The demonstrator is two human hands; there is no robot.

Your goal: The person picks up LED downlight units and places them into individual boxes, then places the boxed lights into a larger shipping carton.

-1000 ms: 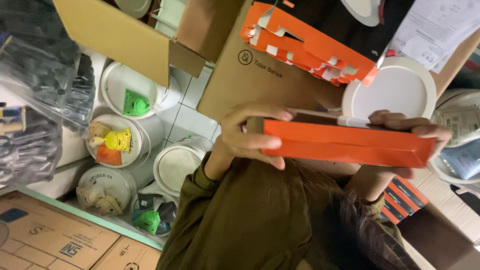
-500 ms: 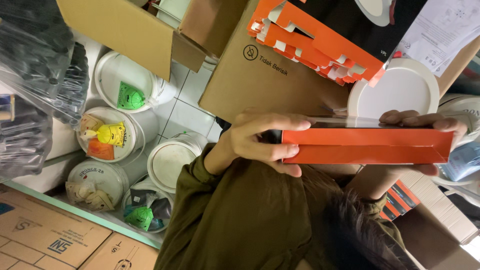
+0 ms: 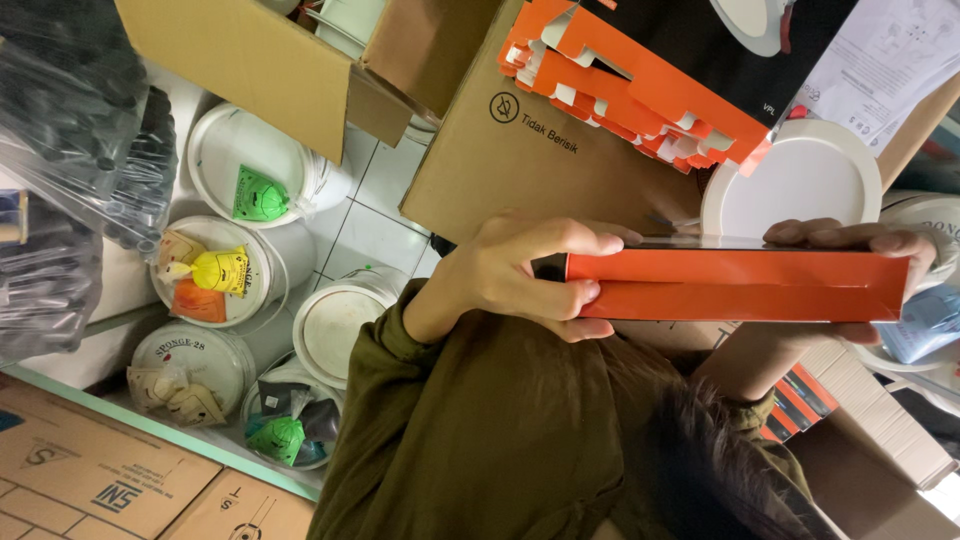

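A long flat orange carton (image 3: pixel 740 285) is held level between both hands, seen edge-on with a dark upper face. My left hand (image 3: pixel 520 272) wraps its left end, fingers curled over the edge. My right hand (image 3: pixel 858 238) holds the right end, fingers lying along the top, forearm passing underneath. An olive-green sleeve (image 3: pixel 470 420) covers my left arm. Just behind the carton lies a round white disc (image 3: pixel 800 180), partly hidden by it.
A stack of folded flat orange cartons (image 3: pixel 630 80) rests on a brown cardboard box (image 3: pixel 520 160). White buckets (image 3: pixel 255 180) with coloured packets stand at the left on a tiled floor. Plastic bags of dark parts (image 3: pixel 70 150) hang top left; cardboard boxes (image 3: pixel 90 480) lie bottom left.
The orange carton has turned from slightly tilted to level and now shows its narrow edge. Both hands keep their hold on its ends. The view has drifted a little.
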